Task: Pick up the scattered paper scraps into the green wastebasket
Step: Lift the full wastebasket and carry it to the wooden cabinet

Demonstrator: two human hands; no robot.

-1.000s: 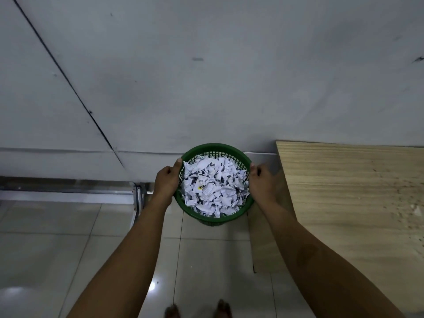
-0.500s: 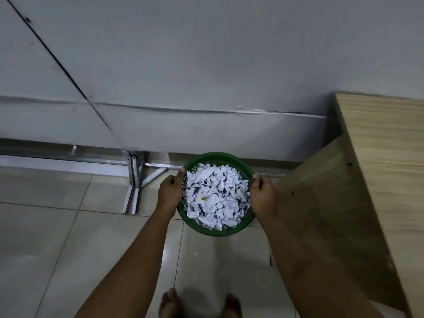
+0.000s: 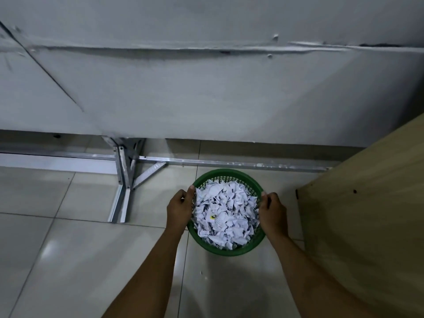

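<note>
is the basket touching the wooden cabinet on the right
Apart. The head view shows a strip of bare floor tile between the basket and the cabinet, with the right hand gripping the basket's rim in that gap.

The paper scraps point(image 3: 223, 214) lie in the wastebasket point(image 3: 226, 174), left of the wooden panel point(image 3: 367, 214).

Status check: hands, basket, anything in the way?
Left hand and right hand grip green wastebasket rim. Paper scraps fill it. Wooden table close on right.
</note>
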